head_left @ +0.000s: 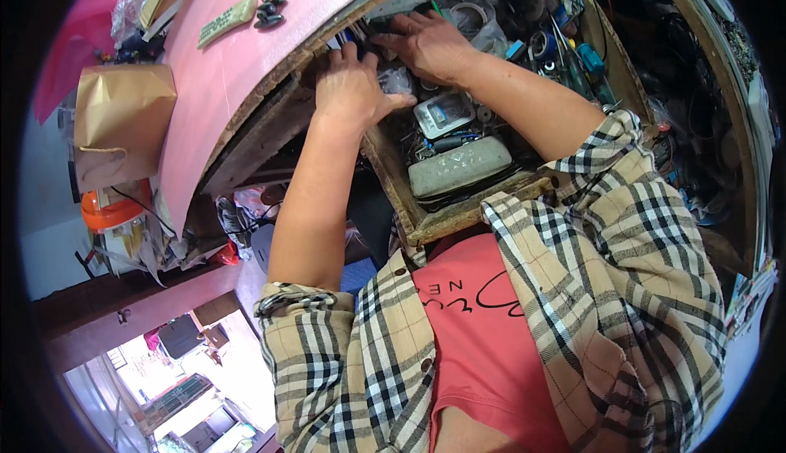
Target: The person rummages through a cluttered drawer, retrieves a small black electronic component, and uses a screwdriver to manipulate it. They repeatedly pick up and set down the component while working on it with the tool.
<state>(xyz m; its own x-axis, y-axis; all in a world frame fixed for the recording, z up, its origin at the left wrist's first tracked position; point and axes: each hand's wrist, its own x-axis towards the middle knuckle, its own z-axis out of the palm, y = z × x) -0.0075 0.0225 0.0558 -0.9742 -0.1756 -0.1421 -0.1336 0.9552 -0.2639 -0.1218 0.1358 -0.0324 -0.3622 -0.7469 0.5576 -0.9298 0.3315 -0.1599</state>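
Plaid shirt (655, 289): nearest camera, sleeves rolled, worn open over a red top (483, 347); both on the body side of the grips.
Left grip (352, 89): at the drawer's left side; thumb spread away from fingers, fingers bent, tips partly hidden.
Right grip (427, 48): beyond and right of the left grip, over the clutter; fingertips partly hidden, cannot tell if pinching anything.
Drawer (483, 209): wooden, worn, packed with small things; under both grips, front wall toward the body.
Clear plastic (396, 81): crumpled, just beside the left grip's thumb, between the two grips; cannot tell if touching.
Small tin (444, 114): silver rim, clear window; body side of the right grip.
Long case (460, 168): grey-green, rounded, closed; closer to the body than the small tin.
Tape roll (468, 19): right of the right grip, near it.
Teal tool (589, 58): farther right of the right grip, among other tools.
Surface (315, 7): pink top, left of and beyond the left grip; carries a pale green packet (228, 21) and small dark pieces (268, 19).
Paper bag (123, 117): gold-brown, well left of the left grip.
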